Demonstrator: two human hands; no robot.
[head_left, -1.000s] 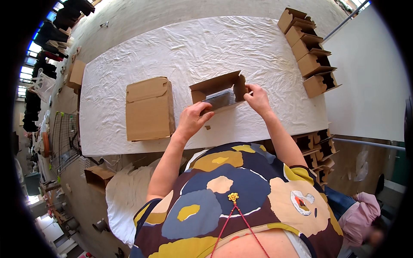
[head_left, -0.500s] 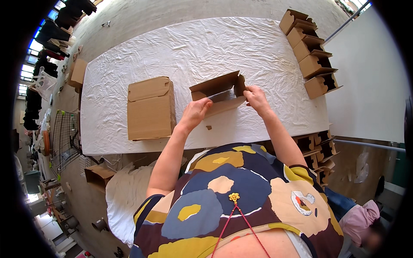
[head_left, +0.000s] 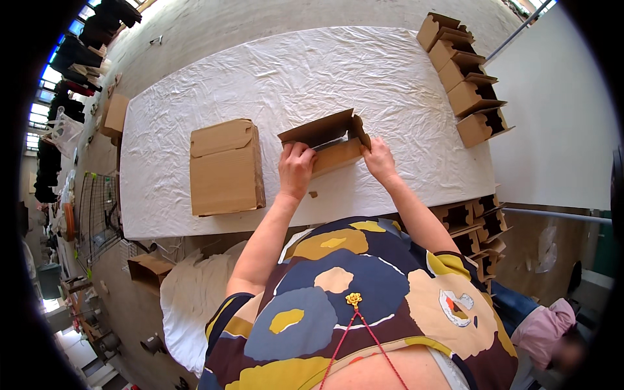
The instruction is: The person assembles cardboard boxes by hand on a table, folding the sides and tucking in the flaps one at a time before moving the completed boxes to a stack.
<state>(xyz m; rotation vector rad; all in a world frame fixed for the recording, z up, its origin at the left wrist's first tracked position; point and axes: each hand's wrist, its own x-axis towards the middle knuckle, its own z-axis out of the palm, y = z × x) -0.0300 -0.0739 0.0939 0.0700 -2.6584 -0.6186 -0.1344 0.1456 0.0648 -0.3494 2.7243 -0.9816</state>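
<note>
A brown cardboard box [head_left: 335, 158] stands partly folded on the white-covered table in front of me, its lid flap raised on the far side. My left hand [head_left: 297, 168] is at the box's left end, fingers curled over the near wall and partly hidden inside. At the right end my right hand [head_left: 379, 158] pinches the corner beside a raised side flap. To the left lies a stack of flat cardboard boxes [head_left: 224, 169], its top one with a tucked flap. A small cardboard scrap [head_left: 313, 194] rests just below the box.
The table [head_left: 312, 71] has a wrinkled white cloth. Open folded boxes [head_left: 478, 97] line its right edge, and more boxes [head_left: 478, 218] are stacked below that side. A wire rack [head_left: 97, 214] stands at left. A person in a pink top [head_left: 546, 331] is at lower right.
My left hand has moved from the near edge over the box's left end, fingers reaching in. The near wall now stands more upright. My right hand has shifted slightly down along the right end.
</note>
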